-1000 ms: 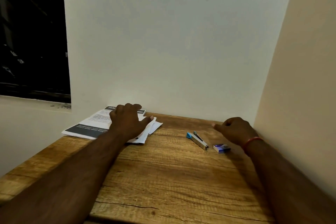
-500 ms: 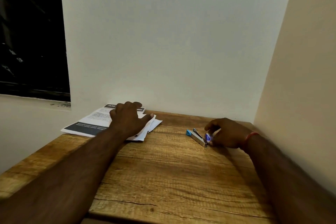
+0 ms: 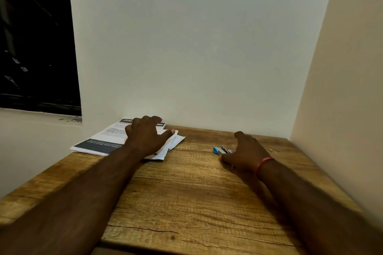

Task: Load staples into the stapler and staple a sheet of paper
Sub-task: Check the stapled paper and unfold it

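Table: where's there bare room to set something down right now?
Free: the wide table middle between both forearms down to the near edge, and the gap between papers and stapler. Crowded: far-left corner under the left hand, and around the right hand.

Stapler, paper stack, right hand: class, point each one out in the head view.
stapler (image 3: 216,149), head view, blue end.
paper stack (image 3: 97,146), head view, dark printed band.
right hand (image 3: 247,151), head view, back of the hand.
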`<state>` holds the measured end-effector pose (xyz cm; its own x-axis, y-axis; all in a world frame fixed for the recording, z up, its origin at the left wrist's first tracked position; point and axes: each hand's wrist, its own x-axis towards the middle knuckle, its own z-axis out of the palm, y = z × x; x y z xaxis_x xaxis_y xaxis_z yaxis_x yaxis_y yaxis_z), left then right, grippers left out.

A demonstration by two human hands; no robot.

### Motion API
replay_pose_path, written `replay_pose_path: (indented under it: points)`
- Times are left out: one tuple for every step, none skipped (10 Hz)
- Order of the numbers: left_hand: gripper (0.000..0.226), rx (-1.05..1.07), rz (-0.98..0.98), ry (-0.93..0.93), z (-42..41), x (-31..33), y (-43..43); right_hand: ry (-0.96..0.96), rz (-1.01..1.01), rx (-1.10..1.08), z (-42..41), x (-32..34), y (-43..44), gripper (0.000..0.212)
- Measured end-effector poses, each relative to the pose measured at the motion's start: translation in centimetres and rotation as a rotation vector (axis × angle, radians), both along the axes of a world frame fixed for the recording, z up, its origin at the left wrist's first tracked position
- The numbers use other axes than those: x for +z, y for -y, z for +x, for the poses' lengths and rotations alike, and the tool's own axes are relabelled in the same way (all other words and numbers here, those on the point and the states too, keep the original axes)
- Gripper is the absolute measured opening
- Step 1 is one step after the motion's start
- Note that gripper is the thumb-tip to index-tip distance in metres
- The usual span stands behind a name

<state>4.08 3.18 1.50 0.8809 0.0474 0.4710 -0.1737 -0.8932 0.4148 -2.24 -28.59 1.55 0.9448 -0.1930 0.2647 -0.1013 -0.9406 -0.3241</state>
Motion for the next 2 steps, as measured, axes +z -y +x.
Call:
replay_pose_path:
  points:
    - [0.076,0.023,0.023,0.05,0.53,-0.15,-0.43,0.013,0.031,-0.024,-0.09,-0.07,0.03,0.096]
    - [0.072,0.04,0.053,0.112,0.46,-0.43,-0.49,0.032,0.059,-0.034,-0.54,-0.22,-0.29,0.093]
